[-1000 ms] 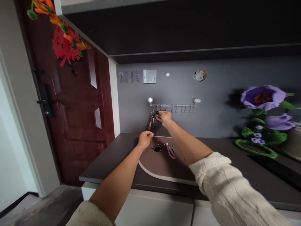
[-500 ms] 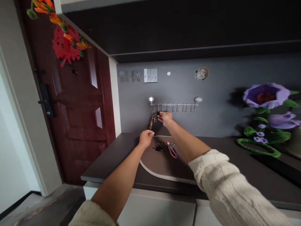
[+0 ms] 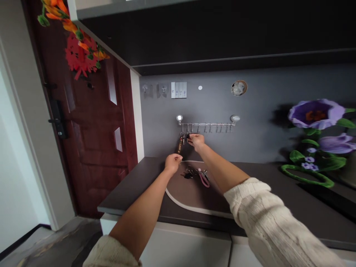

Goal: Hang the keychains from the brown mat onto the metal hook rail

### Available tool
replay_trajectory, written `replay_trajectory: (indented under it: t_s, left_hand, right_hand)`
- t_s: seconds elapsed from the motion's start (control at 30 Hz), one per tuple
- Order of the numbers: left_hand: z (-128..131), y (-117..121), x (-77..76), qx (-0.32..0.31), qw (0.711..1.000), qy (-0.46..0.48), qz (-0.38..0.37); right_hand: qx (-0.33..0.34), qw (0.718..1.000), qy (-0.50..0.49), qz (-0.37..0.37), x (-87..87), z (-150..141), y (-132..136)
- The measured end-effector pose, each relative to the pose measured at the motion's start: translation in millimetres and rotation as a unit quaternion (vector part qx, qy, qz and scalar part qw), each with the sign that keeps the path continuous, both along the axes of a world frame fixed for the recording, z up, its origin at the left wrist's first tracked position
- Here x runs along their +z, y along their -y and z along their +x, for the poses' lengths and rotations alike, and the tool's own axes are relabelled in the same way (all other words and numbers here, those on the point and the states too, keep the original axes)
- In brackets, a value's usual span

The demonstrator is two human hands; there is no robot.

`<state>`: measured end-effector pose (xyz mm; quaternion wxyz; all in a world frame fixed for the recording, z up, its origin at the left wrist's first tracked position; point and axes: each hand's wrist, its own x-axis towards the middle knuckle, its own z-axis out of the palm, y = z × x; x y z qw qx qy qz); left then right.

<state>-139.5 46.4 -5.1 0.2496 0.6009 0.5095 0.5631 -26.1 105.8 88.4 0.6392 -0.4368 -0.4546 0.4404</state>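
On the dark surface (image 3: 122, 189), a brown mat (image 3: 194, 196) held a pink-looped key bunch (image 3: 204, 179) and a black key bunch (image 3: 189, 172). Farther on, the left hand (image 3: 172, 163) pinched the lower end of a lettered key strap (image 3: 180, 145), while the right hand (image 3: 196, 141) pinched small dark keys (image 3: 188, 137) beside its ring. Both sets hung just under the left end of the wall's hook rack (image 3: 207, 124).
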Motion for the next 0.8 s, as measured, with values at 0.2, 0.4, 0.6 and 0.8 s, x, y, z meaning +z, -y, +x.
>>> replay_trajectory:
  t_s: [0.2,0.4,0.6,0.8]
  left_hand:
    - [-0.1,5.6,5.4,0.002,1.000,0.025,-0.012]
    - [-1.8,11.9,11.5,-0.015,0.998,0.060,-0.033]
    - [-3.2,21.2,16.6,-0.030,0.996,0.063,-0.054]
    - [-5.0,20.2,12.4,-0.059,0.996,0.010,-0.059]
  right_hand:
    - [0.015,1.000,0.004,0.000,-1.5,3.4,9.1]
    - [0.045,0.999,0.003,-0.010,-2.3,10.5,28.6]
    - [0.076,0.997,0.032,-0.008,-12.7,19.5,50.7]
    - [0.087,0.983,0.162,0.021,-43.2,29.7,76.6]
